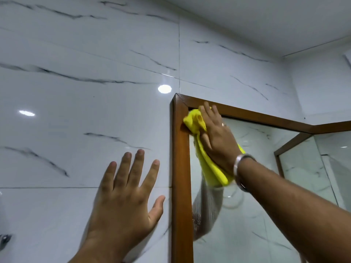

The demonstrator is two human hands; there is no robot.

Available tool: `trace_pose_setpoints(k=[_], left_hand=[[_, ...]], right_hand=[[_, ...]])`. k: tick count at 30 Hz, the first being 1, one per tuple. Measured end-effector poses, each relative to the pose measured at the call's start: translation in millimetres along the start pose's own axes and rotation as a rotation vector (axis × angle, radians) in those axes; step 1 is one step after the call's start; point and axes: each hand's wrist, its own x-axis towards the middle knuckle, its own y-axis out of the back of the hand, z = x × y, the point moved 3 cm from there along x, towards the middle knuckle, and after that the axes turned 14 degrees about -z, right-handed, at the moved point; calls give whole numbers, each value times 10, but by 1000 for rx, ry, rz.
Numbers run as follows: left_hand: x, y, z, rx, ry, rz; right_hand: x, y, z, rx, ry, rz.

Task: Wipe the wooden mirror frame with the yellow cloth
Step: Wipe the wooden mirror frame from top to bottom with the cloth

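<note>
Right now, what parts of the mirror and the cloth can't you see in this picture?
- Head view: the wooden mirror frame runs off the bottom and right edges, so its lower part is cut off.
- Much of the yellow cloth is hidden under the right hand.
- Both palms are hidden; the left hand shows only its back, spread toward the marble wall.
- The mirror glass behind the right forearm is blocked.

I find no readable text, label, brand, number or sign in my head view. The marble-patterned wall tiles (76,103) carry only dark veining, and the wrist bracelet (239,164) shows no legible marking.
</note>
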Motion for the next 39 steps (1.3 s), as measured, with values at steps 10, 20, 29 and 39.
trace_pose_setpoints(k=[10,20,29,39], left_hand=[[-1,7,1,4,18,-10],[-2,17,8,19,16,-4],[-80,-24,19,12,30,-14],[-124,-46,58,-40,28,7]], right_hand=[[-1694,-778,-476,-77,281,-79],[-431,-151,143,-14,44,192],[-707,-446,-436,111,47,103],[-1900,-785,-195,-272,578,-159]])
